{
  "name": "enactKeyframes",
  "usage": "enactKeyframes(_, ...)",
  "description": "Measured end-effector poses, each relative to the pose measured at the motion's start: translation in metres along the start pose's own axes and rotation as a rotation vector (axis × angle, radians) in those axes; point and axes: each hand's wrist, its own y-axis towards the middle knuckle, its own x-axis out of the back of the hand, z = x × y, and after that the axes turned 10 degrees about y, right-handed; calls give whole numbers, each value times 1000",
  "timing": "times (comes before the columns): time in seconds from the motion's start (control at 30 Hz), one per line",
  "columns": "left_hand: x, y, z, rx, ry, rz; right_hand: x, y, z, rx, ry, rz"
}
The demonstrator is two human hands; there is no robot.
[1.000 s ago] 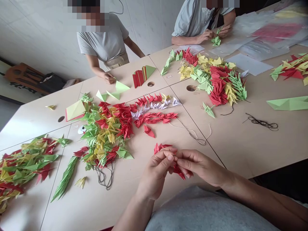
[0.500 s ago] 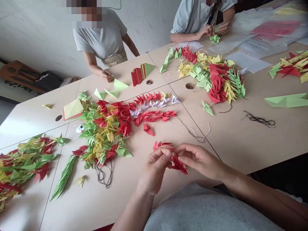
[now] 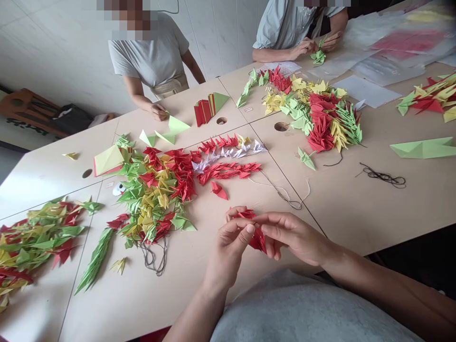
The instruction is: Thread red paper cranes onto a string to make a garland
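Low over the table's near side, my left hand and my right hand meet at their fingertips, both closed in a pinch. Between them shows a tiny dark bit of string. Red folded paper cranes hang on this string, partly hidden behind my fingers. One loose red paper crane lies just beyond my hands. To the left is a large heap of strung red, yellow and green cranes, with red and white strands stretching right from it.
Black cord lies at the right beside a green folded paper. More crane heaps sit at the far left and back right. Two people are across the table; one person's hands hold green cranes. The table has round holes.
My fingertips have drawn together at the string, and the red cranes are more covered by my fingers. My right hand's lower fingers have come down beside the cranes.
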Motion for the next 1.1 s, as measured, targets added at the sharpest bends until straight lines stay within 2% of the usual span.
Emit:
enactKeyframes(0.2, -2, 2, 1, 23, -73, 24, 1, 4, -3, -76, 155, 32)
enactKeyframes(0.37, -4, 5, 3, 88, -159, -2, 6, 10, -5, -20, 86, 13)
enactKeyframes(0.47, -5, 7, 4, 72, -146, -15, 8, 14, 0, 5, -19, 26)
enactKeyframes(0.6, -1, 11, 5, -22, 20, -72, 9, 19, 11, 45, -193, 45)
enactKeyframes(0.73, 5, 15, 1, -178, 350, -145, 9, 25, 15, 137, -297, 37)
enactKeyframes(0.8, 6, 18, -2, -218, 506, -140, 8, 27, 14, 176, -344, 33)
enactKeyframes(0.93, 4, 25, -5, -166, 665, -87, 5, 29, 8, 189, -435, 44)
enactKeyframes(1.1, -1, 29, -5, -93, 621, -33, 7, 29, 6, 188, -444, 23)
